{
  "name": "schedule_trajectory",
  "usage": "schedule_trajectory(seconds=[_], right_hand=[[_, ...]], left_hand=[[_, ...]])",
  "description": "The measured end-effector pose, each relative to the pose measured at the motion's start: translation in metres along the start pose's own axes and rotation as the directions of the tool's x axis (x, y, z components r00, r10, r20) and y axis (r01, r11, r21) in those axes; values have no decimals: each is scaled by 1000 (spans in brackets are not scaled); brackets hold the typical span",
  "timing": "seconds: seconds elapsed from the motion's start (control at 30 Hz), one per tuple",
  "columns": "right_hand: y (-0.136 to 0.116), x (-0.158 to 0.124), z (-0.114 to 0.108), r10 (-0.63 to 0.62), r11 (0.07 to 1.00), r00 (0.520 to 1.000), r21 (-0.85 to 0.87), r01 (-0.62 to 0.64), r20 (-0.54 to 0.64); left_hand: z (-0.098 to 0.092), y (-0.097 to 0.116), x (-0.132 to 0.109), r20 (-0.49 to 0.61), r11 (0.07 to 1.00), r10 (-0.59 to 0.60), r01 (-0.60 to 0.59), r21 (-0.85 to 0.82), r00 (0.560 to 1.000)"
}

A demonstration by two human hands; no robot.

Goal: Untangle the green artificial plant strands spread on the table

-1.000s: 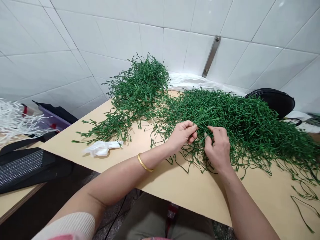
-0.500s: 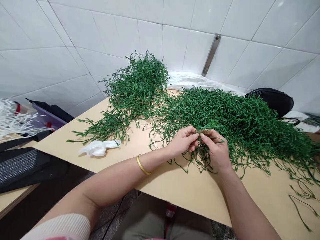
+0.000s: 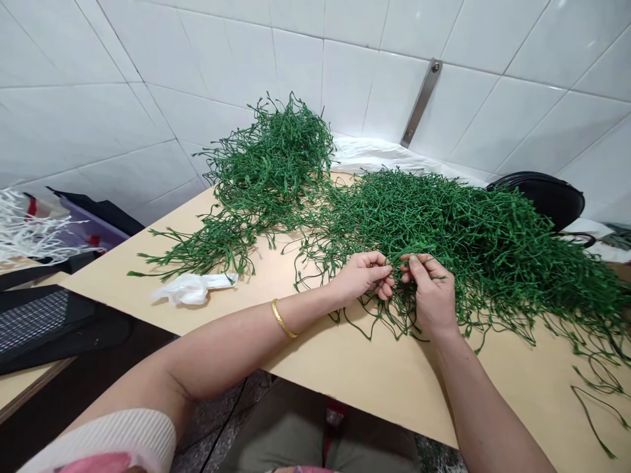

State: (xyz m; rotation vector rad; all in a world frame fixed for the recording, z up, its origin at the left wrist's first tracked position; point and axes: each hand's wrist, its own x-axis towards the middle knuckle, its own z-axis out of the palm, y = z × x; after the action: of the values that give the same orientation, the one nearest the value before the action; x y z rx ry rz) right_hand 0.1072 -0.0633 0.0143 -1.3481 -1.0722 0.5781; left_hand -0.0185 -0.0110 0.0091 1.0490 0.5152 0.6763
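Looks like a small workshop doing piecework: bare plywood table (image 3: pixel 374 381) pushed into a white-tiled wall (image 3: pixel 123 98) corner, big heaps of green plastic stems (image 3: pixel 473 236) on it, more white plastic sprigs (image 3: pixel 24 230) stacked off left.

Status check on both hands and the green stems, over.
Left hand and right hand both pinched on a green plastic stem at the near edge of the pile. Strands tangled around it. Crumpled white plastic lies apart, to the left.

Bare table (image 3: pixel 384 381) lies free at the near edge; green stems (image 3: pixel 468 230) fill the far side (a white rag (image 3: pixel 190 288) blocks left).
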Motion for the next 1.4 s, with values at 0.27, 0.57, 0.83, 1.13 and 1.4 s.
schedule_trajectory(seconds=[0.27, 0.57, 0.83, 1.13, 1.4], right_hand=[[0, 1, 0, 41, 999, 999, -6, -40, 35], [1, -2, 1, 62, 997, 984, 32, -68, 165], [5, -1, 1, 68, 997, 989, -51, -62, 132], [7, -2, 4, -1, 991, 997, -130, 11, 77], [7, -4, 5, -39, 979, 993, -194, 60, 108]], left_hand=[[-3, -1, 1, -33, 997, 8, -10, -72, 999], [-1, 2, 1, -49, 995, -1, -4, -99, 999], [1, 4, -1, -58, 997, 23, -19, 74, 998], [4, 2, -2, -69, 998, -54, 52, -28, 996], [4, 3, -1, -94, 993, -91, 83, -78, 991]])
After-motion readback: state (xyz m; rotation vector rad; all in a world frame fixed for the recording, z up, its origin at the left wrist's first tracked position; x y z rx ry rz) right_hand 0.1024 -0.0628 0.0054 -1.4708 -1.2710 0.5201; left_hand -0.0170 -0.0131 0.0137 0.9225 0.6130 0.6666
